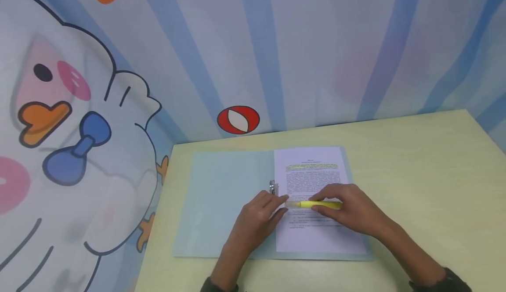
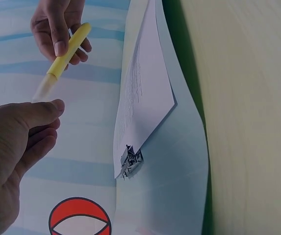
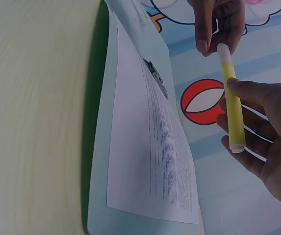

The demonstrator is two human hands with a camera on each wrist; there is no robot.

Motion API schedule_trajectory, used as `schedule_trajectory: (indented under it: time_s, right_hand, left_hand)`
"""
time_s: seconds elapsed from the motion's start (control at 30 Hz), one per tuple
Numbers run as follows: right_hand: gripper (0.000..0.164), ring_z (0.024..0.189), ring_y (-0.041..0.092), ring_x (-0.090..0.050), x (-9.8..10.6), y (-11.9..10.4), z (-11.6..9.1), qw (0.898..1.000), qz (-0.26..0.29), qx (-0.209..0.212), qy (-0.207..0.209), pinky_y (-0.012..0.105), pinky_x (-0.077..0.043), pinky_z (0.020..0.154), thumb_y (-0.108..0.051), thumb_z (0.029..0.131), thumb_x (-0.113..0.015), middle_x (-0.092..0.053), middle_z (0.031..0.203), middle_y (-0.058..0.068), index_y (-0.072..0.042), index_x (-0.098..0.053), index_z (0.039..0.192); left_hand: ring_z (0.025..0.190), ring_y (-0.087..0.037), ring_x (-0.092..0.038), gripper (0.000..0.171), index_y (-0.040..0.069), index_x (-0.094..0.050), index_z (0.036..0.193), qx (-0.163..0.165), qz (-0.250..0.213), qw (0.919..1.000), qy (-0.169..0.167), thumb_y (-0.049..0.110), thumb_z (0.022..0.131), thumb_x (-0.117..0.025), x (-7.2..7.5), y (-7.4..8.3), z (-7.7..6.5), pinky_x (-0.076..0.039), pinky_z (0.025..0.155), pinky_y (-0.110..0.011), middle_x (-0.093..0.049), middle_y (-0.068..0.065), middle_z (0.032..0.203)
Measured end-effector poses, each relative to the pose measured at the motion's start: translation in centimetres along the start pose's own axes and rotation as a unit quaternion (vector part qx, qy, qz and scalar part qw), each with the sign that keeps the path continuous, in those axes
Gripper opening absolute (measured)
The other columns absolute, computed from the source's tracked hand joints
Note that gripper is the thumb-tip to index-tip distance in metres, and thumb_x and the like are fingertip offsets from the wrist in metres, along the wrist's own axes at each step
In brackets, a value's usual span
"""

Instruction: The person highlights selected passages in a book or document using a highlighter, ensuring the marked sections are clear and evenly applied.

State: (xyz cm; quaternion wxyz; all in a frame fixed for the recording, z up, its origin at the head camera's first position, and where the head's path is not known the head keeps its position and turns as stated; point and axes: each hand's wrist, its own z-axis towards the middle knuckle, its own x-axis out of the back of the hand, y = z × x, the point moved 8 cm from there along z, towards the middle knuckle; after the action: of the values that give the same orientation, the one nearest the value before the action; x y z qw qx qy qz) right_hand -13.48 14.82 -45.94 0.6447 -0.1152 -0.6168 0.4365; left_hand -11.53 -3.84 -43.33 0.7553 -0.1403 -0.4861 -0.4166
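A yellow highlighter (image 1: 320, 204) with a clear cap lies level above the printed sheet (image 1: 304, 239). My right hand (image 1: 356, 208) holds its yellow barrel between thumb and fingers, as the right wrist view also shows. At the capped end, the thumb and forefinger of my left hand (image 1: 257, 217) pinch about the cap (image 1: 293, 204); in the left wrist view the cap's tip passes behind that hand (image 2: 12, 132). The sheet rests on the right half of an open light-blue folder (image 1: 221, 204). Yellow marking covers lines near the top of its text.
A metal clip (image 1: 272, 187) sits at the folder's spine, beside the sheet's left edge. The folder lies on a pale wooden table (image 1: 427, 164). Behind the table stands a blue-striped wall (image 1: 316, 55) with a cartoon duck (image 1: 79, 151) printed on it.
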Motion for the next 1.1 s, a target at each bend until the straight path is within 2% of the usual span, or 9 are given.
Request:
schedule_trajectory:
  time_s: [0.27,0.6,1.1]
  right_hand:
    - [0.024,0.092,0.001,-0.058,1.0,0.8,-0.2,0.999,-0.019,-0.007,0.029,0.036,-0.050,0.078,-0.031,0.076,-0.078,-0.063,0.094,-0.027,-0.034,-0.070,0.098]
    - [0.024,0.094,0.004,-0.059,2.2,2.1,-0.4,0.996,-0.047,-0.011,0.080,0.036,-0.049,0.078,-0.034,0.076,-0.077,-0.065,0.096,-0.022,-0.029,-0.072,0.099]
    - [0.022,0.094,0.010,-0.061,4.5,4.5,-1.0,0.984,-0.059,-0.067,0.152,0.042,-0.049,0.075,-0.032,0.077,-0.077,-0.068,0.096,-0.012,-0.027,-0.073,0.098]
  left_hand:
    - [0.085,-0.004,-0.051,0.034,0.014,-0.065,0.120,0.015,-0.005,0.9999,0.004,0.020,0.087,-0.068,0.2,-0.5,-0.2,-0.045,0.072,-0.014,-0.067,0.004,0.099]
    - [0.082,-0.004,-0.049,0.034,0.013,-0.065,0.120,0.016,-0.001,0.9999,0.003,0.019,0.086,-0.068,0.4,-0.5,-0.3,-0.043,0.067,-0.013,-0.067,0.004,0.098]
    - [0.081,-0.004,-0.050,0.032,0.013,-0.065,0.118,0.019,0.000,0.9998,0.005,0.019,0.086,-0.068,0.6,-0.5,-0.4,-0.044,0.068,-0.013,-0.067,0.005,0.097]
